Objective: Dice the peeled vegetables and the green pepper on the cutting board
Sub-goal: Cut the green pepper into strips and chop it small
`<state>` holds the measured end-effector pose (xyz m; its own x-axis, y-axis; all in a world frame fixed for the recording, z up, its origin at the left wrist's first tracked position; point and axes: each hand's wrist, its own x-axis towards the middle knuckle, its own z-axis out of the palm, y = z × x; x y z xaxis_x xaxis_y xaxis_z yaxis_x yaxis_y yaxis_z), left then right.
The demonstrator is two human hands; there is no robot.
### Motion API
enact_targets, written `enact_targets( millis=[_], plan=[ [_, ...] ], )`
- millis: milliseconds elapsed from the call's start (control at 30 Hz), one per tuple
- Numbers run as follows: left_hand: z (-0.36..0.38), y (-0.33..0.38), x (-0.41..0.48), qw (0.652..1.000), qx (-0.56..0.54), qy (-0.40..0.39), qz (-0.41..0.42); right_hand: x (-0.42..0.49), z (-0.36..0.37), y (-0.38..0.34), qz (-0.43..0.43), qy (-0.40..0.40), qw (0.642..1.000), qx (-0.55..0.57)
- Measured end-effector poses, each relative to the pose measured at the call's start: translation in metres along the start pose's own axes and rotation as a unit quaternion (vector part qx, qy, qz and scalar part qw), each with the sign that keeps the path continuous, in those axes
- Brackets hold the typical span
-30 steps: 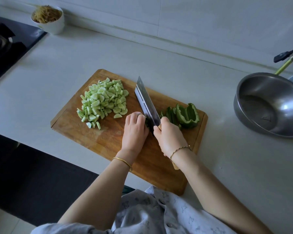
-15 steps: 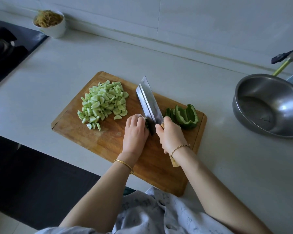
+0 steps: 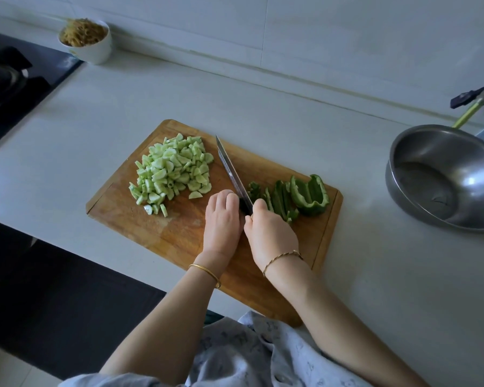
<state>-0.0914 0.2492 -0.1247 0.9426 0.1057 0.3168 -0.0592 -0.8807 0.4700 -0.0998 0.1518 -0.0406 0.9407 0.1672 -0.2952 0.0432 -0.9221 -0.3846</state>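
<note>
Pale kitchen surface (image 3: 375, 275), cutting board (image 3: 179, 238) near front edge: pale veg done, pepper part-cut.
Diced veg pile (image 3: 171, 174) lies on board's far-left part and looks complete. Green pepper (image 3: 309, 195) at board's right end: one large uncut section, strips (image 3: 280, 201) beside it, few short bits by blade. R hand (image 3: 271, 236) grips knife (image 3: 231, 169) handle, blade down across board centre. L hand (image 3: 221, 222), fingers curled, pins a pepper piece (mostly hidden) against blade. Est. remaining: strip large section, cross-cut all strips.
</note>
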Motion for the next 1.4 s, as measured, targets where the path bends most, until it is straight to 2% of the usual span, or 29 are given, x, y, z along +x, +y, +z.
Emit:
enact_targets(
  millis=[167,300,433,633,867,1100,1400],
  plan=[
    [0.002,-0.002,-0.004,1.000,0.004,0.003,0.014,0.011,-0.005,0.012,0.014,-0.001,0.995,0.101],
    [0.003,-0.001,-0.001,1.000,0.004,-0.016,-0.009,0.012,-0.008,0.034,0.073,-0.041,0.966,0.245],
    [0.002,-0.002,0.004,1.000,-0.007,-0.017,-0.005,0.007,-0.010,0.042,0.063,-0.046,0.957,0.281],
    [-0.005,-0.007,-0.001,0.999,-0.035,-0.025,0.000,0.000,-0.017,0.042,0.028,0.006,0.964,0.264],
    [-0.005,-0.009,-0.012,0.998,-0.049,-0.007,-0.025,-0.011,-0.017,0.039,0.021,-0.006,0.970,0.242],
    [0.003,-0.009,-0.010,0.999,-0.046,0.016,-0.006,-0.012,-0.015,0.034,0.009,-0.008,0.982,0.191],
    [0.004,-0.005,-0.007,1.000,-0.021,0.010,0.022,-0.006,-0.023,0.023,-0.003,-0.041,0.991,0.126]
  ],
)
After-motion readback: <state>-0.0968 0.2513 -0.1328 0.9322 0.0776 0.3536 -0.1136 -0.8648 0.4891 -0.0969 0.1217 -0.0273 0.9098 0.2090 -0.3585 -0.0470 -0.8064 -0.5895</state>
